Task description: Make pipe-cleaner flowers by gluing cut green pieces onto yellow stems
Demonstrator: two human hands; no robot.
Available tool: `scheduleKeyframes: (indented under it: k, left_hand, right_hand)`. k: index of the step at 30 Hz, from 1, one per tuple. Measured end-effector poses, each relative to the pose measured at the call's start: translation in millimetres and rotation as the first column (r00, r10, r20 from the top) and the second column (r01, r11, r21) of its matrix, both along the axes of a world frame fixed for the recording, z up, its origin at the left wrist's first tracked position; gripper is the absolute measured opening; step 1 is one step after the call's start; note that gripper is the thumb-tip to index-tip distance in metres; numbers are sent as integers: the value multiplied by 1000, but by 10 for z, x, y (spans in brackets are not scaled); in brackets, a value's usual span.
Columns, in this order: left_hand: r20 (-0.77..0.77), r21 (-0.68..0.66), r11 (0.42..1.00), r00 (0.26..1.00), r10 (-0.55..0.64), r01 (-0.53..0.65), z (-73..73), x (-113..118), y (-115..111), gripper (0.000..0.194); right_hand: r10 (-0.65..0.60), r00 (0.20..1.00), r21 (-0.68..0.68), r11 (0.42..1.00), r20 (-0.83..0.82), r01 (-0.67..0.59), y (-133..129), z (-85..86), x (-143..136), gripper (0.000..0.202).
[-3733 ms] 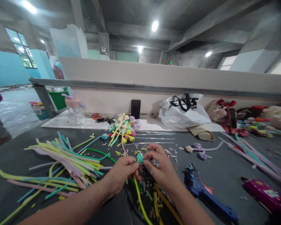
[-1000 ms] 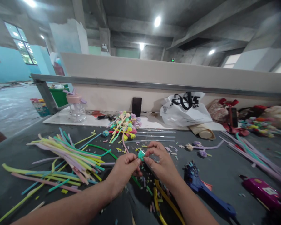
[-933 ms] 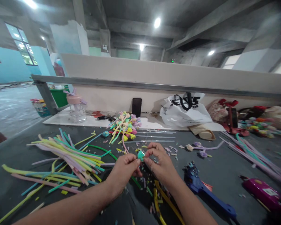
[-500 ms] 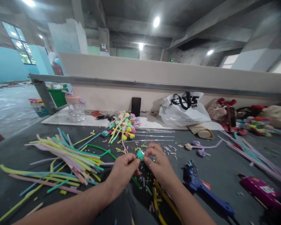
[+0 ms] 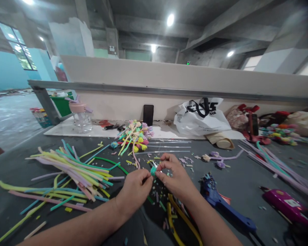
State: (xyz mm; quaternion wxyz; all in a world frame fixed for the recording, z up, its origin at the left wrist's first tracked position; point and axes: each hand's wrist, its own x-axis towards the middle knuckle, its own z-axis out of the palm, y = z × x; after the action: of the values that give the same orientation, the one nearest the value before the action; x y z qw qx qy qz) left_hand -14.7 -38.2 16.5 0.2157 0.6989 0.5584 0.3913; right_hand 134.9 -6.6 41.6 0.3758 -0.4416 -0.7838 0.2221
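The left hand (image 5: 135, 188) and the right hand (image 5: 173, 177) meet just above the worktop (image 5: 241, 184), fingertips drawn together on a small teal piece (image 5: 152, 170) that sits pinched between them, a little above the dark surface. Both hands are closed in a pinch, thumb against forefinger, with the knuckles of the right raised over the piece.

Below the wrists lie yellow-handled pliers (image 5: 173, 218) among short cut scraps. Just right of the right hand is a blue glue gun (image 5: 220, 205), and farther right, near the edge, a magenta glue gun (image 5: 284, 205). To the left spreads a loose heap of fuzzy sticks (image 5: 74, 171) in yellow, green, lilac and pink.

Beyond the hands stands a bunch of little flowers (image 5: 136, 135) in mixed colours, with clear glue rods (image 5: 166, 147) lying beside it. Behind these, a dark phone (image 5: 148, 115) leans upright against the low wall, a white carrier bag (image 5: 201, 116) rests to its right, and a clear jar with a pink lid (image 5: 79, 114) sits to its left.
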Motion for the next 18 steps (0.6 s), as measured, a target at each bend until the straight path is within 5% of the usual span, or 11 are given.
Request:
scheduleKeyframes:
  k: [14,18]
  left_hand:
    - [37,31,999,999,-21,19,-14,-7,-17,26]
    - [42,32,999,999,-22,21,1,17,-40,24]
  right_hand:
    - [25,977,-162,985,-212,-61,71,-94,27,5]
    - [39,963,-256,961,-267,-110,46,-59,48,21]
